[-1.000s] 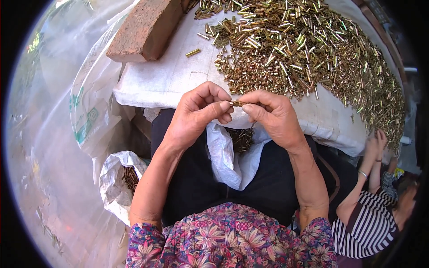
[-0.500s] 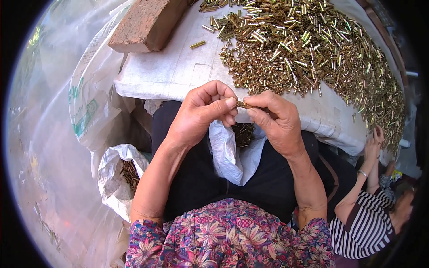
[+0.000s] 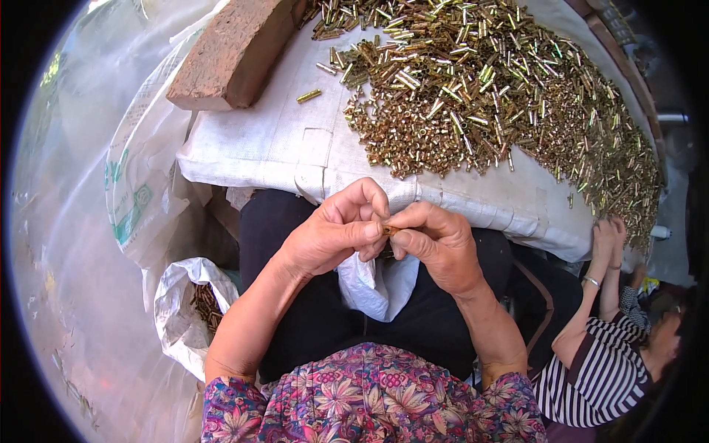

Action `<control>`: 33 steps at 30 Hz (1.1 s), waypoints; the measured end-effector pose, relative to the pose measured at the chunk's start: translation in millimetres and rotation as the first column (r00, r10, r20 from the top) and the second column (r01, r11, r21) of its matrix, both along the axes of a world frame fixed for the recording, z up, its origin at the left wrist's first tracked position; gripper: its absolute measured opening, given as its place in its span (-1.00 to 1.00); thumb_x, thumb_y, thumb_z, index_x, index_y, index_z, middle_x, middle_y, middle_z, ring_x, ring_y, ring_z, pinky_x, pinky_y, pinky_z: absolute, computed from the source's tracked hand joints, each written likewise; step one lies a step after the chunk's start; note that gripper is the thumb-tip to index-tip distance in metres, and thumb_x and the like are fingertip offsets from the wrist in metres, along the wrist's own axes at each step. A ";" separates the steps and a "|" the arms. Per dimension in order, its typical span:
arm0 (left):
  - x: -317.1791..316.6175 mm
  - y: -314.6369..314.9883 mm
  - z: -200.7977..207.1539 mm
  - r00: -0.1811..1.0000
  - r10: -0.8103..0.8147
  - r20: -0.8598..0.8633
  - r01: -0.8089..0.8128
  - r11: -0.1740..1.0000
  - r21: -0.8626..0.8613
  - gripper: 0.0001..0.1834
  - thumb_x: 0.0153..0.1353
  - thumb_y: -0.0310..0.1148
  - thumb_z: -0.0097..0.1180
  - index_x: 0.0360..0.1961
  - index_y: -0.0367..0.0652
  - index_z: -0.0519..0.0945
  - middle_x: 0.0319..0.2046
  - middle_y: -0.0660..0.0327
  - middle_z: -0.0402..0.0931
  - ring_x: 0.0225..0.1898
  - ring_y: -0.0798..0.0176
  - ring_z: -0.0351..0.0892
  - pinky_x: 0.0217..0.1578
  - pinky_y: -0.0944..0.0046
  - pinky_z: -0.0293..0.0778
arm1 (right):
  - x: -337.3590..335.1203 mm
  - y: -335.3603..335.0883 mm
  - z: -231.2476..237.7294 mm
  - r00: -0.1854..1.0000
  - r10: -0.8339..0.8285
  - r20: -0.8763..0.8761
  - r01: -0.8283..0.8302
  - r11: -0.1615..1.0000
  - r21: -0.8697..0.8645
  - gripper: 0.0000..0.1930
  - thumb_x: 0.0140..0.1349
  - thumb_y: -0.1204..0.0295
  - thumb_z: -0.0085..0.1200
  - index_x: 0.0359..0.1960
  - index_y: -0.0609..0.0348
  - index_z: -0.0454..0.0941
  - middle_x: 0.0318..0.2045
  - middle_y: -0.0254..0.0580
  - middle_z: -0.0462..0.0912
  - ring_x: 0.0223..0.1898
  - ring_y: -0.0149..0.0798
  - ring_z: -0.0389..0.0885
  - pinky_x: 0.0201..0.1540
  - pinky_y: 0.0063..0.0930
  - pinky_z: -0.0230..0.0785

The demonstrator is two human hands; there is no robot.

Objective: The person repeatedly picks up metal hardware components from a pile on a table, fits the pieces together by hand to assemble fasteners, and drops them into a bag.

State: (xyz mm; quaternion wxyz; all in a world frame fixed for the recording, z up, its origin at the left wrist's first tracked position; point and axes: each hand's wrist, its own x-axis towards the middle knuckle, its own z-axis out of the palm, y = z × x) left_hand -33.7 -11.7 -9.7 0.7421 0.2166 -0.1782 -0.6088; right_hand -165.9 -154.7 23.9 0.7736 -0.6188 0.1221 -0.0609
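Above my lap, just off the near edge of the cloth-covered table, my left hand (image 3: 329, 235) and my right hand (image 3: 442, 251) meet fingertip to fingertip. Pinched between their thumbs and index fingers is a small brass-coloured metal piece (image 3: 388, 230), mostly hidden by the fingers. Under the hands, a white woven sack (image 3: 377, 292) sits open between my knees. Beyond them spreads a large pile of brass-coloured metal tubes (image 3: 473, 81), with shorter ring-like pieces (image 3: 413, 136) at its near side. One single tube (image 3: 309, 96) lies apart to the left on the white cloth (image 3: 255, 151).
A reddish brick (image 3: 229, 55) rests at the table's far left. On the left stands a white sack (image 3: 177, 317) of dark brownish metal pieces (image 3: 207, 306), beside clear plastic sheeting (image 3: 74, 258). At right, another person's hands (image 3: 609, 240) touch the pile's edge.
Both hands have come down together, closer to my body and off the table edge, still pinching the piece. It is now more covered by the fingers. The view has shifted slightly.
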 end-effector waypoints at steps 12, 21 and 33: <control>81.0 -6.6 8.2 -0.119 -0.113 0.986 -0.713 0.701 -0.006 -0.86 0.13 -0.45 0.13 -0.29 -0.26 0.55 -0.40 0.03 0.55 -0.34 0.03 0.59 -0.27 0.12 0.47 | 78.4 -87.8 1.7 0.979 -0.092 0.182 0.203 0.498 -0.843 -0.88 0.22 0.48 0.09 -0.30 0.27 0.60 -0.40 -0.18 0.64 -0.34 -0.30 0.60 -0.25 -0.44 0.39; 124.5 -50.8 -13.0 -0.250 -0.083 0.965 -0.698 0.706 -0.120 -0.86 0.11 -0.45 0.12 -0.28 -0.23 0.57 -0.30 0.03 0.56 -0.22 -0.08 0.58 -0.21 0.03 0.47 | 174.3 -106.5 -23.7 0.992 0.116 0.055 0.075 -0.179 -0.981 -0.97 0.08 0.61 -0.07 -0.46 0.22 0.39 -0.53 -0.02 0.55 -0.34 0.04 0.55 -0.32 -0.04 0.41; 142.5 -75.4 -18.1 -0.256 -0.264 0.930 -0.639 0.768 0.043 -0.84 0.09 -0.33 0.16 -0.30 -0.12 0.62 -0.31 0.04 0.61 -0.18 -0.08 0.59 -0.18 -0.01 0.47 | 154.5 -103.0 -16.2 0.978 0.070 -0.194 -0.192 -0.042 -0.981 -0.75 0.09 0.62 -0.06 -0.15 0.21 0.44 -0.35 0.13 0.60 -0.22 0.12 0.59 -0.14 -0.04 0.43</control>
